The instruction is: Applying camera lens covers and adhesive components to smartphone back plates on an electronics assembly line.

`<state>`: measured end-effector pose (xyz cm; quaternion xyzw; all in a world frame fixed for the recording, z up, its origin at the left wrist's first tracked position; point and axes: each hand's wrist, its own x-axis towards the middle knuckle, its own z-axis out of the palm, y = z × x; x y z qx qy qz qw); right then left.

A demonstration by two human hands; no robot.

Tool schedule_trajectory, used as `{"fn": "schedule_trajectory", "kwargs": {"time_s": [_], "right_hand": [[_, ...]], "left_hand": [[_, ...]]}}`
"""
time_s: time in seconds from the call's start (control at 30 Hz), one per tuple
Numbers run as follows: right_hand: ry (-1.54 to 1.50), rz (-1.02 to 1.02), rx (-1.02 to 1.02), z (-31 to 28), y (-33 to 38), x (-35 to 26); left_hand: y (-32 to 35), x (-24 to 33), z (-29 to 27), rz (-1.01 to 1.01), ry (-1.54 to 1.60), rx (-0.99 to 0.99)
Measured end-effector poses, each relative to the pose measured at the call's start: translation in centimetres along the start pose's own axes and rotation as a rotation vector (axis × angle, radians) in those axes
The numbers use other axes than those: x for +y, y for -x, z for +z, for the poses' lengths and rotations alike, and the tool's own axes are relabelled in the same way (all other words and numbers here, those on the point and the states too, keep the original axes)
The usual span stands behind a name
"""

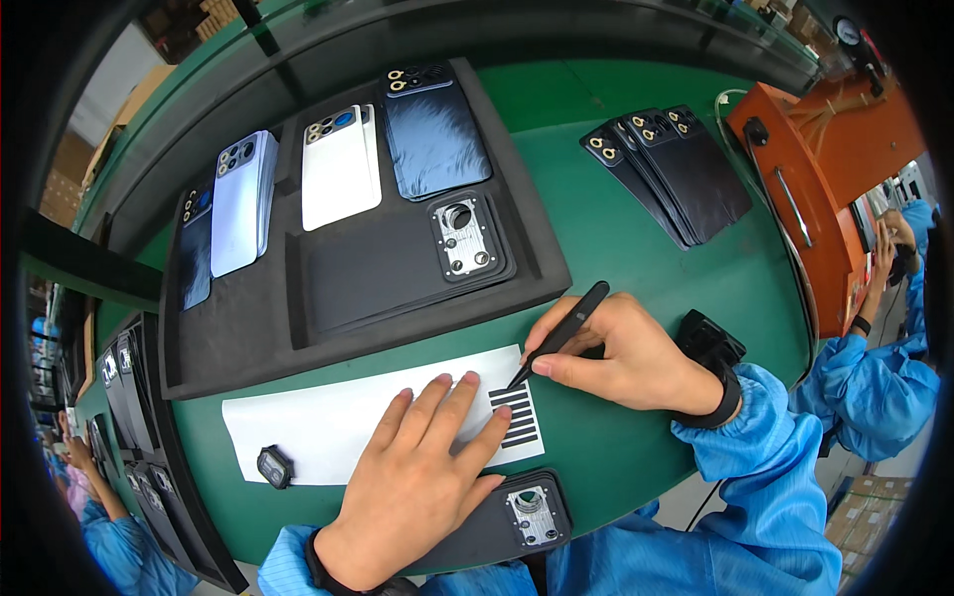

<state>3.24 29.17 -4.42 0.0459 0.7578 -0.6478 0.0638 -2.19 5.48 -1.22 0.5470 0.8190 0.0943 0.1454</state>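
Note:
A pair of black tweezers [570,330] is pinched in my right hand [641,360], its tips down at the top of a column of short black strips [516,425]. These strips sit at the right end of a white sheet [323,417]. My left hand [412,487] lies on the sheet with fingers spread, the index fingertip beside the strips. A small black angular piece [274,466] rests at the sheet's lower left. Partly hidden by my left hand, a black phone back cover [553,502] with a silver camera plate lies near the table's front edge.
A dark foam tray [243,343] holds blue, white and black phone back covers. More dark covers [696,184] are fanned out at the far right, near an orange cabinet [785,189]. Another black tray [189,487] stands at left. Co-workers in blue sleeves [860,392] sit at both sides.

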Motion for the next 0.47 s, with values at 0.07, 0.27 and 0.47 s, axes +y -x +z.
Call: {"fn": "schedule_trajectory", "kwargs": {"time_s": [0.07, 0.27, 0.47], "right_hand": [[0.036, -0.009, -0.009, 0.0, 0.0, 0.0], [-0.024, -0.01, 0.003, 0.4, 0.3, 0.6], [-0.185, 0.01, 0.04, -0.2, 2.4, 0.4]], "left_hand": [[0.0, 0.1, 0.0, 0.002, -0.003, -0.004], [0.3, 0.4, 0.1, -0.014, 0.0, 0.002], [-0.2, -0.4, 0.4, 0.0, 0.056, 0.062]]}}
